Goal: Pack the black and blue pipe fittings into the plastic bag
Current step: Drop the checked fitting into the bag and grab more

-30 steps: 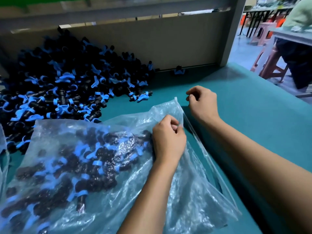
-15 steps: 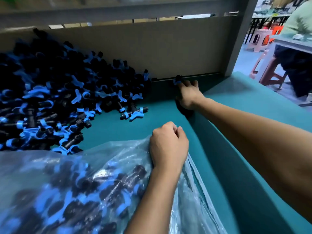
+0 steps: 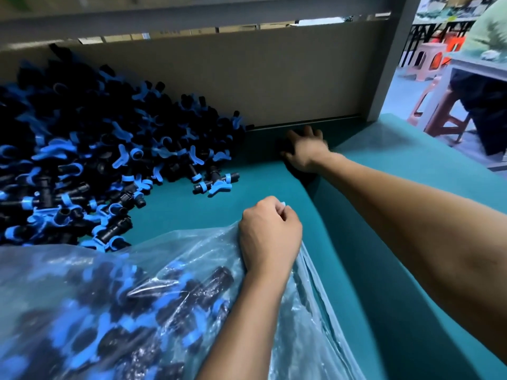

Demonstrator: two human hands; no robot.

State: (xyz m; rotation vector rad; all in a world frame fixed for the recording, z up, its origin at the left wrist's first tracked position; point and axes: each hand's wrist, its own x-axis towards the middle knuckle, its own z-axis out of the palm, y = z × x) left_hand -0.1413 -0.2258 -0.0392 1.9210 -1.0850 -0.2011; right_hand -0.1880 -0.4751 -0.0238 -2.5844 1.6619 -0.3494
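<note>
Bagging fittings at the teal desk (image 3: 411, 171)

Left hand (image 3: 270, 237) grips the plastic bag (image 3: 153, 270); right hand (image 3: 304, 152), blurred, grip unclear, reaches toward 12 o'clock beside the fittings pile (image 3: 96, 149).

Teal table (image 3: 411, 165); beige back panel (image 3: 274, 78); pink stools (image 3: 428, 58).

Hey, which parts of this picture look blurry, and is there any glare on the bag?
Head view: the right hand is motion-blurred in shadow by the back wall; the left hand is sharp; the bag shows white glare streaks, and its near-left contents are smeared.
</note>
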